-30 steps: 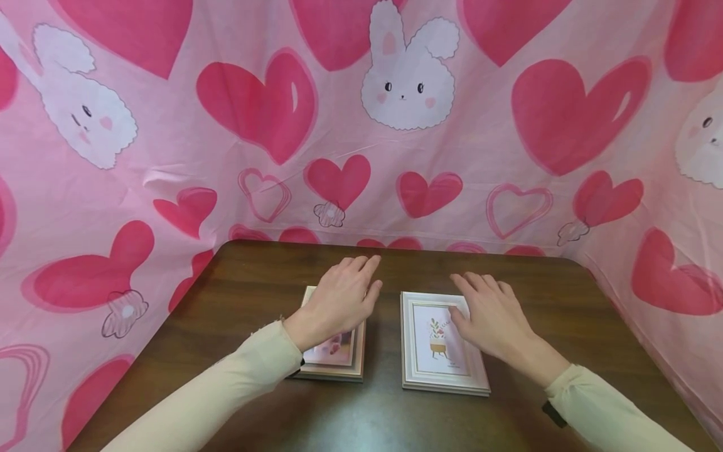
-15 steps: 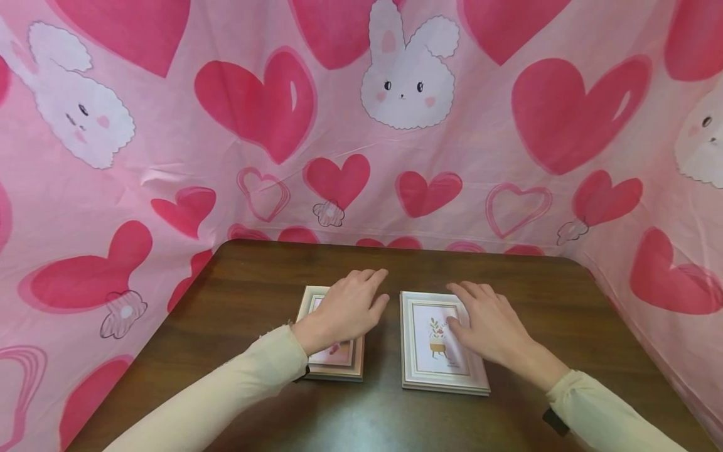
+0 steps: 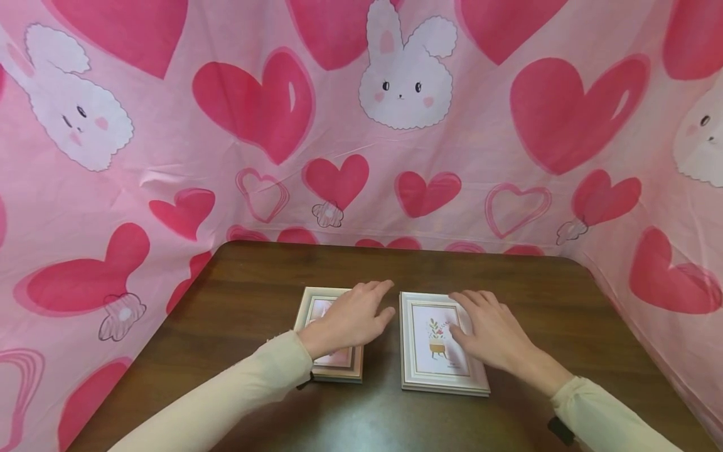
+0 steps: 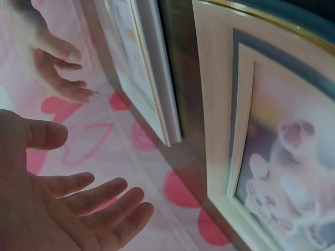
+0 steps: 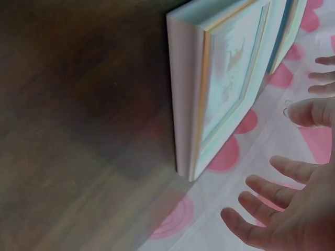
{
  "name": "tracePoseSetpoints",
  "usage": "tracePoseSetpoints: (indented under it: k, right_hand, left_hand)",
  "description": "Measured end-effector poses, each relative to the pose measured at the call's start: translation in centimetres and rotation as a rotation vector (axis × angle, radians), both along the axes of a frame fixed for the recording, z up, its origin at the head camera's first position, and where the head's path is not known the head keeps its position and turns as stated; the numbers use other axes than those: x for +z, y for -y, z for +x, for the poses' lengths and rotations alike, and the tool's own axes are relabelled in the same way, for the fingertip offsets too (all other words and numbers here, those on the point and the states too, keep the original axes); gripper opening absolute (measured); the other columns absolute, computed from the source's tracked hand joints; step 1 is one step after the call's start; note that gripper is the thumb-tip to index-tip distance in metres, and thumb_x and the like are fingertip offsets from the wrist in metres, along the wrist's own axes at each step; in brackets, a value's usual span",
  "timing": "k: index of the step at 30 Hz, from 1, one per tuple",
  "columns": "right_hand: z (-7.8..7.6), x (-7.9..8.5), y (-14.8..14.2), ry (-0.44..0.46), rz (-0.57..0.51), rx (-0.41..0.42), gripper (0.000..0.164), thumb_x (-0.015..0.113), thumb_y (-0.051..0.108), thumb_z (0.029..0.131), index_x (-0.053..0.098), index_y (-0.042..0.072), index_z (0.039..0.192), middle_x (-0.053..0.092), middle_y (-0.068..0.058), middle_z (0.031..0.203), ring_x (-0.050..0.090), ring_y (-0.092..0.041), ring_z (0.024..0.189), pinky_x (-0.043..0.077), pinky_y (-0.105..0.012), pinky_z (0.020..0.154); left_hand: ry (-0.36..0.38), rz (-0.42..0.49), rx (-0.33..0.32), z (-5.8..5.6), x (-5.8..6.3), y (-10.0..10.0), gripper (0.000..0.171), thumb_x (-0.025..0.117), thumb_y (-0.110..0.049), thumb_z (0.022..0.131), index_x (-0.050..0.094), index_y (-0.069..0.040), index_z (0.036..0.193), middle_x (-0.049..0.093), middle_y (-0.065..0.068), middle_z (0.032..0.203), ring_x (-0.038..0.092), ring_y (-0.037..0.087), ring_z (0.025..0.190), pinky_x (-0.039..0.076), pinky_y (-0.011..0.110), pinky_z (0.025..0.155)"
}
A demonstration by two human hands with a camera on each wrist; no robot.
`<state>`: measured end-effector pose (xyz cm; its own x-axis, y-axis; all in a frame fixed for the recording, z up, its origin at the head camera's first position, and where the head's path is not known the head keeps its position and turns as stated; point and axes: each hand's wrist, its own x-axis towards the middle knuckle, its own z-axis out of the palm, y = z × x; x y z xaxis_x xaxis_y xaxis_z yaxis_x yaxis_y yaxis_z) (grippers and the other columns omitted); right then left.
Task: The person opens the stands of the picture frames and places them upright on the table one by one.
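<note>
Two picture frames lie face up, side by side on a dark wooden table. The left frame [image 3: 303,307] is cream with a grey inner band; the left wrist view shows a pale animal with a pink nose in its picture [image 4: 290,180]. My left hand [image 3: 353,317] hovers above it, fingers relaxed and apart from it, covering part of the picture. The right frame [image 3: 415,380] is white with gold lines and bears a potted plant drawing [image 3: 437,339]. Over its right edge hovers my right hand [image 3: 491,329], fingers spread, holding nothing. Both wrist views show a gap between hand and frame.
The wooden table [image 3: 271,263] extends around both frames, with its rounded back corners visible. A pink cloth [image 3: 350,132] printed with hearts and rabbits hangs behind and at both sides. Light-coloured sleeves cover both forearms.
My left hand has drifted right and towards me, uncovering more of the left frame's top. My right hand has come slightly nearer to me. Neither picture frame has moved.
</note>
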<state>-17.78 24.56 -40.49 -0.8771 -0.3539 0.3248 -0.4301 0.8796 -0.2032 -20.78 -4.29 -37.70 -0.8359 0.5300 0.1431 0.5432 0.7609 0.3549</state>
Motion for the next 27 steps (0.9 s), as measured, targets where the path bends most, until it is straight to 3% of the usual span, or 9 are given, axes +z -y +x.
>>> tracePoseSetpoints:
  k: [7,13,19,27]
  right_hand:
    - [0.2,-0.5,-0.8,0.112,-0.065,-0.028,0.058,0.078,0.028,0.088,0.063,0.006,0.141,0.063,-0.022,0.138,0.055,-0.045,0.127,0.047,-0.071,0.093]
    - [0.4,-1.1,-1.6,0.113,-0.078,-0.038,0.059,0.081,0.027,0.085,0.064,0.005,0.138,0.063,-0.021,0.137,0.053,-0.047,0.126,0.047,-0.071,0.091]
    - [0.6,-1.9,-2.2,0.14,-0.088,-0.041,0.061,0.083,0.026,0.083,0.064,0.004,0.137,0.065,-0.021,0.136,0.051,-0.049,0.125,0.045,-0.072,0.093]
    - [0.6,-2.9,-3.1,0.215,-0.117,-0.046,0.066,0.085,0.026,0.081,0.063,0.007,0.14,0.065,-0.019,0.137,0.049,-0.048,0.129,0.043,-0.073,0.097]
  left_hand:
    - [0.048,-0.031,-0.004,-0.2,-1.0,-0.6,0.065,0.066,-0.034,0.103,0.046,-0.005,0.157,0.056,0.013,0.152,0.056,0.03,0.136,0.044,0.045,0.113]
    - [0.077,-0.066,-0.01,-0.3,-1.9,-1.1,0.064,0.069,-0.035,0.101,0.049,-0.006,0.155,0.059,0.013,0.15,0.057,0.029,0.135,0.046,0.047,0.111]
    - [0.189,-0.057,-0.012,-0.3,-2.5,-1.4,0.071,0.07,-0.039,0.1,0.044,-0.008,0.159,0.055,0.012,0.153,0.054,0.027,0.139,0.043,0.047,0.113]
    - [0.218,-0.069,-0.076,-0.4,-3.6,-1.8,0.069,0.073,-0.041,0.098,0.049,-0.012,0.156,0.055,0.008,0.154,0.05,0.029,0.142,0.041,0.049,0.115]
